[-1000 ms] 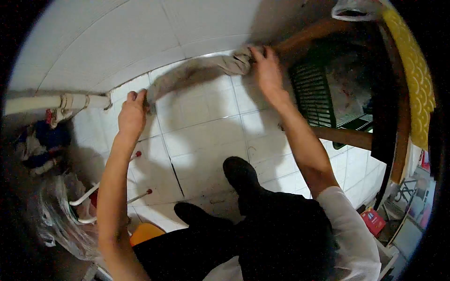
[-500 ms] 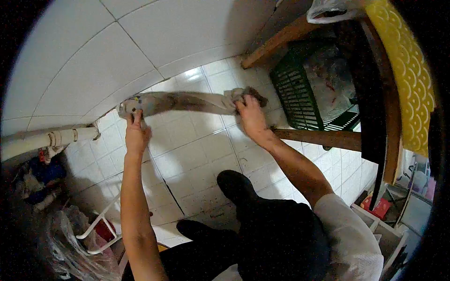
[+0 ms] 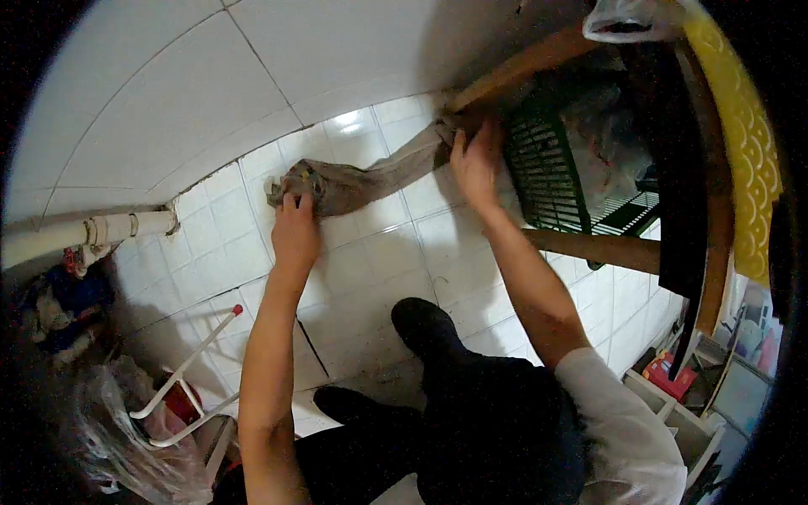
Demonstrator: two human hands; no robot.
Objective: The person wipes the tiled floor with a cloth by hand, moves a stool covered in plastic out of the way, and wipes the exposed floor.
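A long grey-brown rag [image 3: 379, 178] lies across the white floor tiles near the foot of the wall. Its left end is bunched up under the fingers of my left hand [image 3: 296, 231], which are closed on it. My right hand [image 3: 476, 168] is at the rag's other end, beside the green basket; its thumb side meets the twisted cloth, and its fingers are partly smeared by motion. Between my hands the rag sags slightly and looks dirty and damp.
A green plastic basket [image 3: 547, 172] with a clear bag inside stands right, between wooden legs [image 3: 598, 250]. A white pipe [image 3: 109, 229] runs along the left wall. Plastic bags [image 3: 126, 429] and a white metal frame [image 3: 177, 380] lie lower left. My dark shoes [image 3: 421, 328] are on the floor.
My left hand has moved right, bunching the rag's left end and pulling it off the wall corner. My right hand has shifted up and right, toward the basket, with the other end.
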